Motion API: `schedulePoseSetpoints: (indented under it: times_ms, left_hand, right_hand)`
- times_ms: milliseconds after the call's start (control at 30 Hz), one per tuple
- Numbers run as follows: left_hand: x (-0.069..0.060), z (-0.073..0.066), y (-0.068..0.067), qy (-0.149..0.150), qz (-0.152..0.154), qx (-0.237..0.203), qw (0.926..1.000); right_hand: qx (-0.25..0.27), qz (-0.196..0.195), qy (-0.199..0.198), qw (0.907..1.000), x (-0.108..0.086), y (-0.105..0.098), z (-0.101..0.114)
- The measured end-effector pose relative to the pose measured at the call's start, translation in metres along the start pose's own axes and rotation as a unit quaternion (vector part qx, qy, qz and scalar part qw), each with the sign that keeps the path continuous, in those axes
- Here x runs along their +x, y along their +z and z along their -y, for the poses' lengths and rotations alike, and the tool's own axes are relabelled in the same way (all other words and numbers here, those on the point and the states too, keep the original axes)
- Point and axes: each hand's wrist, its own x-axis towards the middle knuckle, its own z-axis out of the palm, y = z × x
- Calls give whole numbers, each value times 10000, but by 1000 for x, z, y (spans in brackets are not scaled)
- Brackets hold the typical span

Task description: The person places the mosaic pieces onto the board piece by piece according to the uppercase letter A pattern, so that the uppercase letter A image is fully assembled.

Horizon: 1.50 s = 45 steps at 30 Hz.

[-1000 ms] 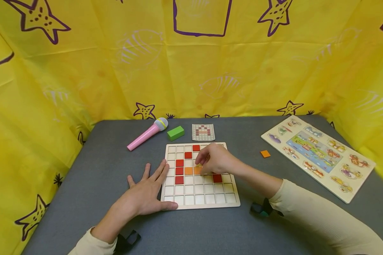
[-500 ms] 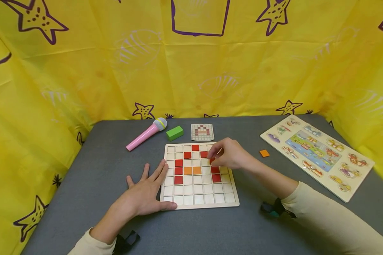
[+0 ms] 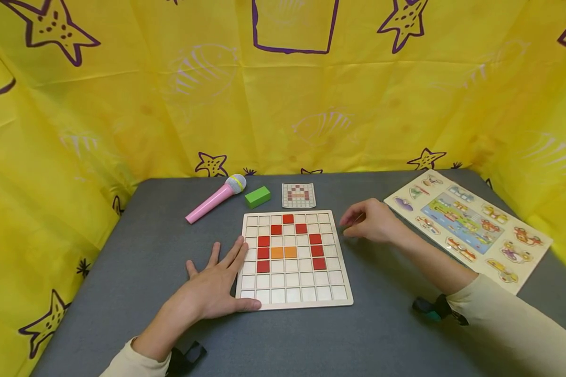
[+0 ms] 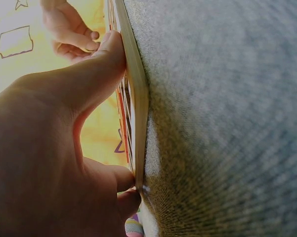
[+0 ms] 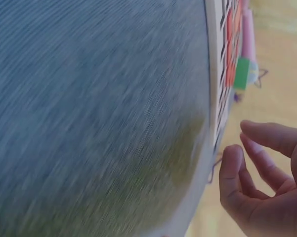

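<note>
A wooden grid board (image 3: 292,296) lies on the table, bearing several red tiles (image 3: 316,251) in an arch. Two orange tiles (image 3: 290,252) sit side by side within it. My left hand (image 3: 215,288) rests spread against the board's left side, its thumb on the near rim and its fingertips at the left edge. Right of the board, my right hand (image 3: 374,221) is in the air with loosely bent fingers and nothing between them; the right wrist view shows a gap between thumb and fingertips (image 5: 232,158).
A small pattern card (image 3: 298,195) lies behind the board. A green block (image 3: 257,197) and a pink toy microphone (image 3: 215,200) are to its left. At the right lies a wooden picture puzzle (image 3: 481,220), partly covered by the right forearm. A yellow curtain (image 3: 283,115) encloses the table.
My right hand has moved right, off the board's orange tiles, past the right red column, to beside the board. It now hides the loose orange tile near the puzzle. My left hand stays put.
</note>
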Motion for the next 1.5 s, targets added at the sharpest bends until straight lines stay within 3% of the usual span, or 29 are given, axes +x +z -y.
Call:
schedulePoseSetpoints:
  times_ms: [400,900,1500]
  left_hand:
    - [0,0,0,9,9,-22,10000]
    - [1,0,0,0,30,-35,10000]
    - [0,1,0,36,-23,-55,10000]
  right_hand:
    - [-145,-184,390,9990,-11,-27,-23]
    - [-43,-299,521,9982,-22,-53,-55]
    - [-170,-32,625,9979,-23,-55,-78]
